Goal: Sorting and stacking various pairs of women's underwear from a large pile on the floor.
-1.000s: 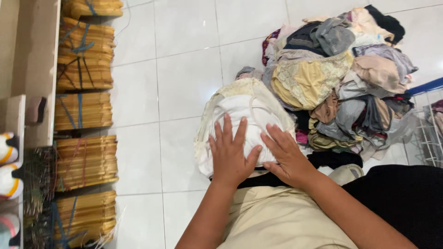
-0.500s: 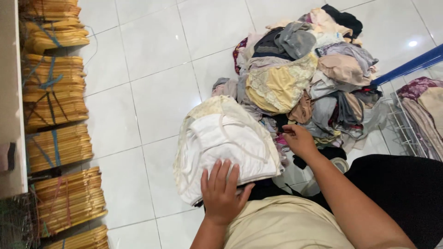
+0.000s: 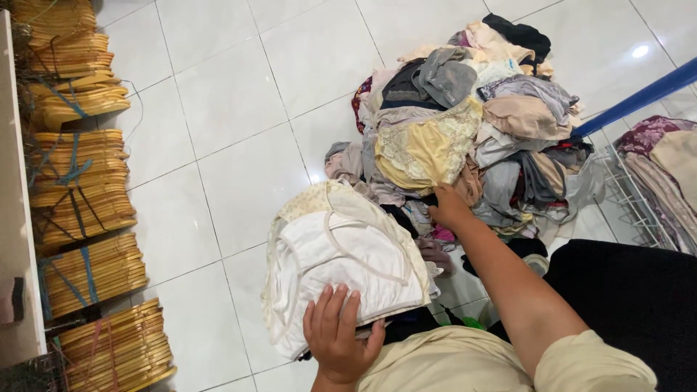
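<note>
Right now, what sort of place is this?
Probably a clothing shop's sorting area: tied bundles of wooden hangers line the tiled floor, beside a heap of mixed garments and a wire rack.

Bundles of wooden hangers point(image 3: 80, 218), tied with blue cord, lie in a row on the white tiled floor point(image 3: 239, 123) beside a pale shelf edge point(image 3: 14, 218). At the right, a wire basket point(image 3: 639, 203) with a blue bar point(image 3: 639, 98) holds what seems to be folded fabric point(image 3: 664, 152).
</note>
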